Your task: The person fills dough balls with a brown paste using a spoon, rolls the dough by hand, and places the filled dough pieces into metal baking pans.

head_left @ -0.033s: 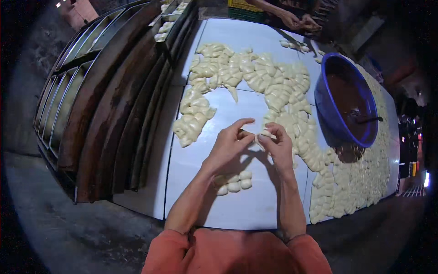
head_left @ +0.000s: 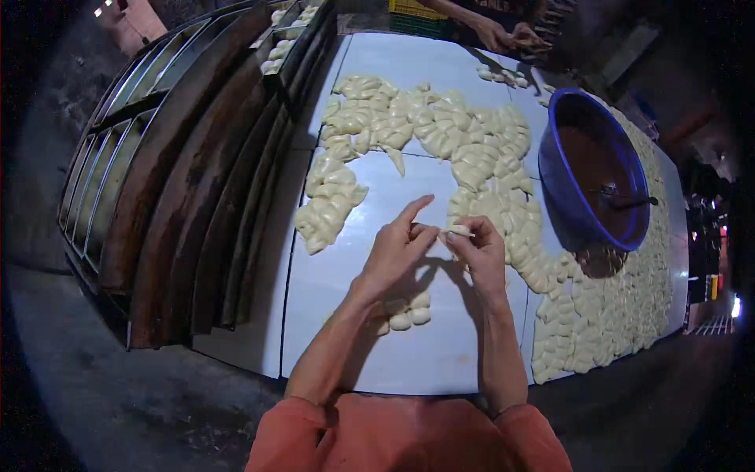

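Note:
Over the white tabletop, my two hands meet at a small piece of pale dough. My right hand pinches it between thumb and fingers. Thumb and lower fingers of my left hand press together at the dough's left side, while its index finger points up and away. Fingers partly cover the piece. Just right of my hands begins a mass of cut dough pieces, which curves around the far side. Several rounded dough balls sit in a cluster under my left forearm, which hides some of them.
A blue basin of brown liquid stands at the right, a dark handle in it. More dough pieces cover the right side. Stacked dark trays lean along the left, with filled tins at their far end. Another person's hands are across the table.
My left index finger has straightened and lifted away from the dough. My right hand keeps its pinch. The view has shifted slightly.

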Demonstrator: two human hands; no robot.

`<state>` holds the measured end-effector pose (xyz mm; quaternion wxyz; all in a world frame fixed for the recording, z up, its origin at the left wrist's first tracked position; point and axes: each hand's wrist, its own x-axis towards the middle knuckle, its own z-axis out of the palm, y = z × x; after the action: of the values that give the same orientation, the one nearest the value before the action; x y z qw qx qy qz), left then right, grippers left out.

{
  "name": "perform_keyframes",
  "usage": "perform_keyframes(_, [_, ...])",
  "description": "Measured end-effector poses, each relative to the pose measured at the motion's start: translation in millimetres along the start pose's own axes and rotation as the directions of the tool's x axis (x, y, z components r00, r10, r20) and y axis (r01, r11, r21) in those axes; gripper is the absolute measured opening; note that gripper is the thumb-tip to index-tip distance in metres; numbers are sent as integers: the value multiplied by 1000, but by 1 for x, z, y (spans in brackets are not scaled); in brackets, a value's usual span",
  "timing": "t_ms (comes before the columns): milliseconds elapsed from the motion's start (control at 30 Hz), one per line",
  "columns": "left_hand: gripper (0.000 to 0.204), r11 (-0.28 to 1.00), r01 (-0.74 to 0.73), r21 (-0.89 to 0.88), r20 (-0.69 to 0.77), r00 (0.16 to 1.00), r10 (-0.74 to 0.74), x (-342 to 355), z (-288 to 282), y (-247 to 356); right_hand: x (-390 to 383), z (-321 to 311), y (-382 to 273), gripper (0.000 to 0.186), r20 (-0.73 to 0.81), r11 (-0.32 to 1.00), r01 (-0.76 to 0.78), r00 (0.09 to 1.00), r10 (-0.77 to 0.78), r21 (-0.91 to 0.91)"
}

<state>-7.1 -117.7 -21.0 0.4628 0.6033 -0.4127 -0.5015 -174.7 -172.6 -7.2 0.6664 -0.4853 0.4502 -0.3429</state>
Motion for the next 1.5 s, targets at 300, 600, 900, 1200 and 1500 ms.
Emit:
perform_keyframes(300, [97,758,-652,-32,-209,746,632,19,148,0,-29,-68,-12,29,121,763,31,982,-143,646])
perform_keyframes(600, [90,901,-295,-318,50,944,327,13,180,-5,24,-189,-84,17,-127,903,387,921,-369,185])
perform_keyframes(900, [43,993,-87,77,195,978,71,4,149,13,140,-338,-83,22,166,326,204,976,-141,-923])
perform_keyframes(1200, [44,982,-111,154,179,980,83,8,144,8,105,-296,-114,27,109,427,133,991,-78,-894])
perform_keyframes(1500, [45,974,24,-224,239,971,31,22,180,10,39,-204,-90,15,-62,960,221,975,-214,170])
